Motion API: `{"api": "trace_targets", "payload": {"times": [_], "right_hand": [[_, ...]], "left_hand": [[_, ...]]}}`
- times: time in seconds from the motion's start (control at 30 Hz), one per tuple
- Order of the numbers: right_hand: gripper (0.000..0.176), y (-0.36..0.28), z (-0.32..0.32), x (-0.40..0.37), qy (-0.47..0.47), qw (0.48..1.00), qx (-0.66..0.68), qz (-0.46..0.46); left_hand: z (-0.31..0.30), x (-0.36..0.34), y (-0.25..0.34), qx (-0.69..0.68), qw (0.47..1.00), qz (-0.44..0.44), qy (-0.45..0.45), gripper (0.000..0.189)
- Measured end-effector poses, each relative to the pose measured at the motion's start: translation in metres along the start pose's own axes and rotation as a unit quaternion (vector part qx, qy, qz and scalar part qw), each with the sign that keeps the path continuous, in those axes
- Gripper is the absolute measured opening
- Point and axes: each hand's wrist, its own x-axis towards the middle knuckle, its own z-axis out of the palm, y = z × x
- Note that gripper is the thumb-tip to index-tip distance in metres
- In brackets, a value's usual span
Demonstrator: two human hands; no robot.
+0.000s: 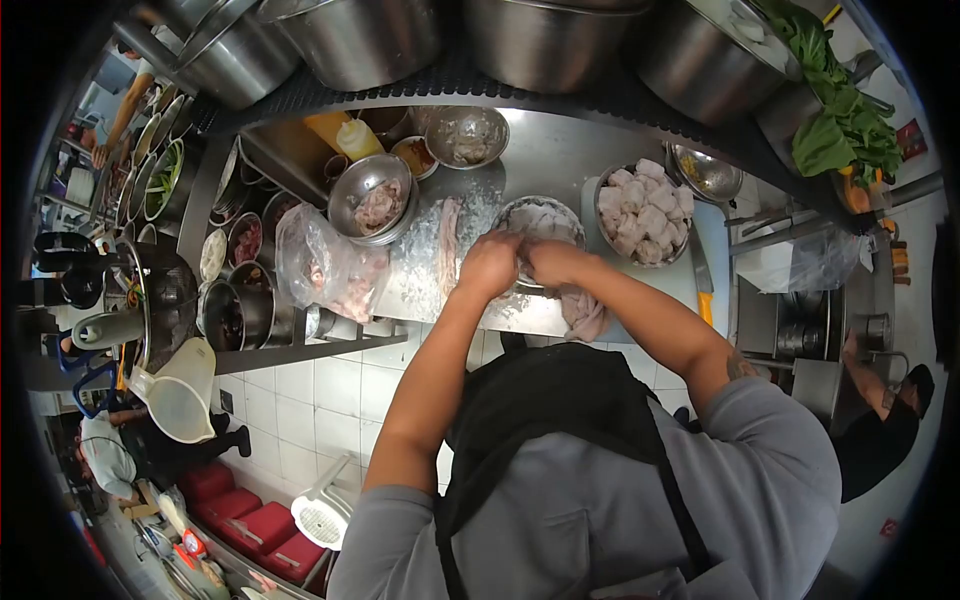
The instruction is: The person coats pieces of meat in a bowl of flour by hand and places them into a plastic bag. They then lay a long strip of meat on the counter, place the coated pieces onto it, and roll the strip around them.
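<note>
My left hand [489,264] and my right hand [554,263] meet over a metal bowl [575,209] that holds white flour [541,217]. Both hands are closed, with the fingertips down in the flour; what they grip is too small or hidden to make out. A long floured strip of raw meat [449,245] lies on the flour-dusted steel counter left of my left hand. Beneath my right forearm, a limp pale piece of meat [584,314] hangs at the counter's front edge. To the right, a metal bowl is heaped with floured meat chunks [644,210].
A yellow-handled knife [704,285] rests on the cutting board [688,300] at right. On the left are a plastic bag of meat [325,255] and a bowl of raw meat [378,205]. Overhead, a shelf [430,95] carries large pots. Other people stand at left and right.
</note>
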Motion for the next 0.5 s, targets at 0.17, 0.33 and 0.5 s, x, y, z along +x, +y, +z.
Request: {"api": "trace_targets", "payload": {"times": [0.17,0.33,0.5], "right_hand": [[0.044,-0.008,-0.038,-0.010,-0.086,0.995,0.044,-0.008],[0.030,-0.018,-0.041,-0.012,-0.060,0.994,-0.079,0.056],[0.020,-0.029,0.005,0.013,0.018,0.999,-0.020,0.036]], "left_hand": [[0.002,-0.006,-0.005,0.073,0.996,-0.022,0.039,0.032],[-0.004,0.002,0.004,0.016,0.959,-0.283,-0.009,0.033],[0.000,0.003,-0.004,-0.017,0.947,-0.320,0.024,0.038]]}}
